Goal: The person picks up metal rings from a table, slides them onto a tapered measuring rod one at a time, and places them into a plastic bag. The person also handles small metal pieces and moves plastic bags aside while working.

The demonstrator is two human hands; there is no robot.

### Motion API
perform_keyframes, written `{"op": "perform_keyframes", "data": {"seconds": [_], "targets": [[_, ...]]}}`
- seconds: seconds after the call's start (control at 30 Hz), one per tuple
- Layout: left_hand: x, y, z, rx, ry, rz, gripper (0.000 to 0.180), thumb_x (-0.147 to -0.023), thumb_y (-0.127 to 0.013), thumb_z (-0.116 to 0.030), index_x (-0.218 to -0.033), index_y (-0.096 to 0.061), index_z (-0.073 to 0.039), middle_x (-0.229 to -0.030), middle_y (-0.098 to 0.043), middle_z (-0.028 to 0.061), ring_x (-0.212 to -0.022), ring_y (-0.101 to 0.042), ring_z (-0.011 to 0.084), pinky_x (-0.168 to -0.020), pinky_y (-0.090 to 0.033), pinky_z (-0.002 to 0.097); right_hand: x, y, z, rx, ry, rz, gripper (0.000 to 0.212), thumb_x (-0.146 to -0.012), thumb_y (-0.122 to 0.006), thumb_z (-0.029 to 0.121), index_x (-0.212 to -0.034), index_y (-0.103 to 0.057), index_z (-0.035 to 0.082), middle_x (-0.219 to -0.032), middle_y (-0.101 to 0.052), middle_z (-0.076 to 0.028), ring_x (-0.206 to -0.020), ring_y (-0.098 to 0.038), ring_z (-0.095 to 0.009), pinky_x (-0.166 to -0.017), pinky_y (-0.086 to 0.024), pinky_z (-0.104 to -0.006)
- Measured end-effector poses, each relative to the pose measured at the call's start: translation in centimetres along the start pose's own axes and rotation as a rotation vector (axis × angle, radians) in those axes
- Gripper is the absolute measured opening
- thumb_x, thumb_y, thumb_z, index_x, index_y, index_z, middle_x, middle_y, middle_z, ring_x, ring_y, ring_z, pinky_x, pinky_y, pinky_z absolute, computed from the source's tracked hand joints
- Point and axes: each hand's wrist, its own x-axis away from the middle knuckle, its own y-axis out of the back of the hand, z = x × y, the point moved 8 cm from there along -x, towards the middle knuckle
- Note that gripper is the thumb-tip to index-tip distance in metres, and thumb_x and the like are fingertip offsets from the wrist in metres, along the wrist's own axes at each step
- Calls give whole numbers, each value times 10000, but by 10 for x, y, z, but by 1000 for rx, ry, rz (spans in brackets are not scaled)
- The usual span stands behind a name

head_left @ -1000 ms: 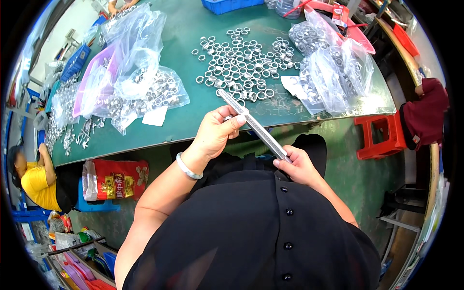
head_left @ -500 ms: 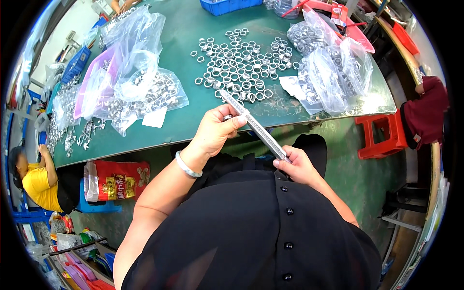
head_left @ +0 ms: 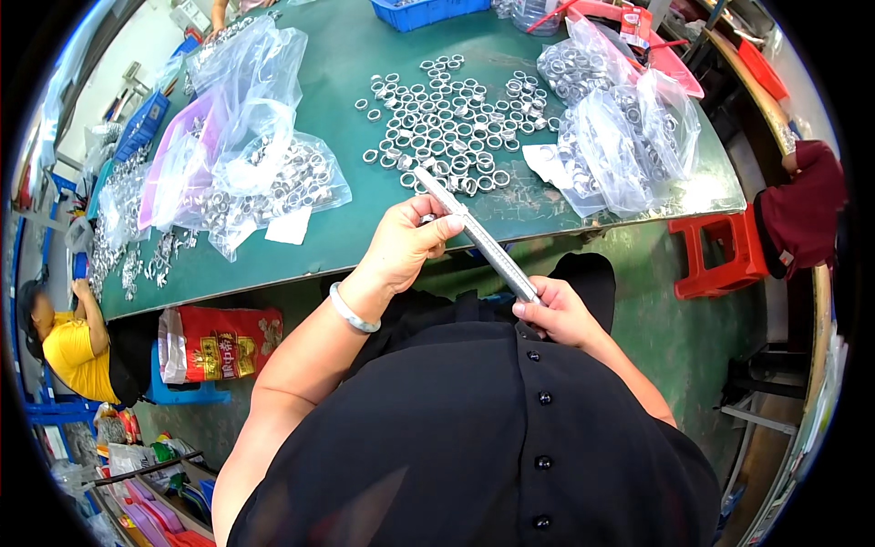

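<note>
A long silver ring mandrel [head_left: 492, 253] with scale marks along it slants in front of my body, its thin end pointing up and left over the table edge. My right hand [head_left: 561, 312] is closed around the thick lower end. My left hand [head_left: 406, 244] pinches at its upper part, thumb against the side; a small bright band, seemingly a ring, crosses the mandrel at the thumb. Another small ring-like piece shows among the left fingers, partly hidden. Just beyond lies a loose spread of silver rings [head_left: 447, 128] on the green table [head_left: 365, 214].
Clear bags of rings stand at right [head_left: 629, 146] and left [head_left: 273, 173], the left one against a purple tray [head_left: 164, 173]. A blue basket [head_left: 428, 11] sits at the far edge. A red stool [head_left: 715, 251] stands right; a person in yellow [head_left: 77, 351] sits left.
The view has shifted slightly. Both hands keep their hold on the mandrel, with almost no movement. A co-worker's hand at the far left edge has moved a little.
</note>
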Motion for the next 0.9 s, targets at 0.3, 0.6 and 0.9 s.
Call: {"op": "perform_keyframes", "data": {"seconds": [0.3, 0.6, 0.9], "targets": [[-1, -1, 2, 2, 2, -2, 126, -771, -618, -57, -876, -559, -18, -737, -507, -13, -544, -368, 34, -460, -288, 164, 0, 0, -1, -57, -5, 19, 112, -776, -583, 85, -730, -481, 75, -553, -455, 46, -414, -376, -20, -378, -287, -175], [0, 6, -4, 43, -27, -67, 113, -780, -618, -87, -862, -565, -30, -666, -492, -36, -522, -370, 22, -441, -267, 163, -2, 0, -1, -12, -21, 8, 118, -772, -583, 92, -720, -480, 74, -559, -467, 42, -417, -383, -22, -380, -291, -173], [34, 98, -122, -578, -643, -706, 200, -726, -679, -125, -883, -609, -23, -615, -505, -51, -528, -438, 35, -464, -347, 189, 2, 12, -6, -11, -40, -61, 115, -770, -580, 80, -720, -478, 61, -577, -494, 16, -409, -390, -29, -379, -299, -169]]}}
